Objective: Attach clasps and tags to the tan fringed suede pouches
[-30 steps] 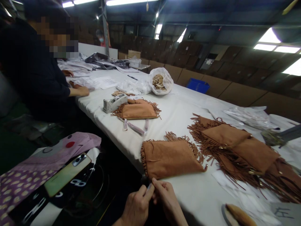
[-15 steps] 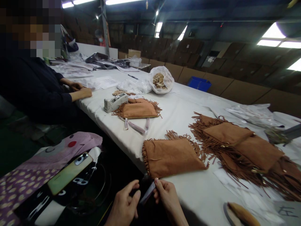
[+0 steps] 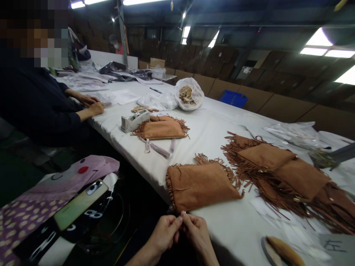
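Note:
My left hand (image 3: 165,232) and my right hand (image 3: 196,232) meet at the table's front edge, thumbs and fingertips pinched close together. What lies between them is hidden; a pale, thin strip showed in the right fingers half a second ago. Just beyond my fingertips a brown suede fringed pouch (image 3: 201,186) lies flat on the white-covered table (image 3: 230,231). To its right is a pile of similar fringed bags (image 3: 280,164) with metal fittings. Farther back, another fringed pouch (image 3: 163,130) lies with a wrapped strap (image 3: 159,148) in front of it.
A tape dispenser (image 3: 135,121) stands beside the far pouch. Behind are a clear bag with brown pieces (image 3: 187,94) and a blue bin (image 3: 233,99). A brush-like tool (image 3: 283,251) lies at front right. On the left are a phone (image 3: 80,205) and a co-worker's hands (image 3: 93,105).
My left hand has closed and moved right to meet my right hand. The pale strip that hung between them is now out of sight. The pouches have not moved.

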The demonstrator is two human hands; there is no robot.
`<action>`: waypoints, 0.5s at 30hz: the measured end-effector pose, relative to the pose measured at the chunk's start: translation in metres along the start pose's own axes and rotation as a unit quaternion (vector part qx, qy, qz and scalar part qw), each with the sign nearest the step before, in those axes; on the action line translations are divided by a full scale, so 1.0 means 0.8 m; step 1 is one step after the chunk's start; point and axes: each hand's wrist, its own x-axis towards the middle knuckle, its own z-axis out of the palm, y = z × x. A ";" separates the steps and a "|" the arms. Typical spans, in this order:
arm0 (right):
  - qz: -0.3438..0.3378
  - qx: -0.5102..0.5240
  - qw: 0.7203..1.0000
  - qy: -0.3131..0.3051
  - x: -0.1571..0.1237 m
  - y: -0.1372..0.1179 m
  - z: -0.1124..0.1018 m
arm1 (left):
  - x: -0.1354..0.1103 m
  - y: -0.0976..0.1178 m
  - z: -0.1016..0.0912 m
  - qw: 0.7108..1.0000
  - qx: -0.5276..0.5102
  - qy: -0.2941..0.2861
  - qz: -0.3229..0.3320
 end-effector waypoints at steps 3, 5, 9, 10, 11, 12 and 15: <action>0.010 0.025 1.000 -0.012 0.003 0.002 0.002 | -0.002 0.007 -0.001 1.000 -0.002 0.007 0.011; 0.011 0.027 0.999 -0.013 0.002 0.005 0.004 | -0.003 0.010 0.000 1.000 -0.009 0.014 0.015; -0.001 0.014 1.000 0.011 -0.015 0.007 -0.003 | -0.007 0.004 0.007 0.999 -0.024 0.037 -0.002; -0.009 0.005 0.999 0.031 -0.022 0.006 -0.011 | -0.009 0.001 0.008 0.999 -0.024 0.047 -0.013; -0.019 -0.010 0.998 0.061 -0.031 0.004 -0.023 | -0.009 -0.004 0.008 0.998 -0.022 0.058 -0.023; -0.030 -0.028 0.994 0.105 -0.042 0.002 -0.040 | -0.009 -0.010 0.008 0.997 -0.020 0.064 -0.031; -0.049 -0.097 0.943 0.314 -0.088 -0.004 -0.116 | -0.002 -0.028 0.002 0.995 -0.021 0.065 -0.066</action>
